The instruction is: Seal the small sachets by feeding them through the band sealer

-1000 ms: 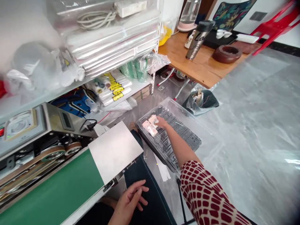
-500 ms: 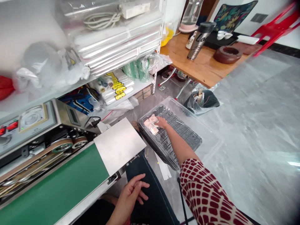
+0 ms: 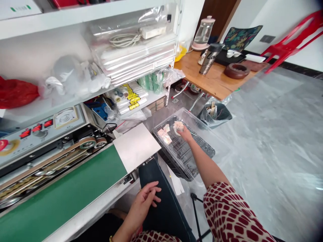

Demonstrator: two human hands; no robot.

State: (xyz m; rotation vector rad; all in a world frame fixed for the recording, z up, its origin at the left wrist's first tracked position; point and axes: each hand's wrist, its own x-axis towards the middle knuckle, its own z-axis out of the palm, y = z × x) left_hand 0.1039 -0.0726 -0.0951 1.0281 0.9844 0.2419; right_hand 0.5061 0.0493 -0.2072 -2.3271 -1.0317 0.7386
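My right hand [image 3: 186, 133] is over the black tray [image 3: 199, 151], its fingers closed on a small clear packet with pink print [image 3: 178, 126]. Left of it, several similar packets [image 3: 165, 134] lie in a loose group inside the tray. The tray sits within a larger clear plastic bin or lid on the floor. My left hand [image 3: 147, 198] rests above my dark trouser leg, fingers apart and slightly curled, holding nothing. Beside it is the machine's green belt [image 3: 75, 191] with a white plate [image 3: 137, 144] at its end.
A machine control panel [image 3: 37, 131] stands at the left, below white shelving [image 3: 83, 15] with plastic bags. Behind the tray are a waste bin [image 3: 219, 116] and a wooden table [image 3: 214, 84] holding a tumbler and kettle. A red chair [image 3: 290, 40] is at the far right.
My right hand has moved right, away from the grouped packets, and now lifts a packet. My left hand stays near my leg. The view has shifted left and up.
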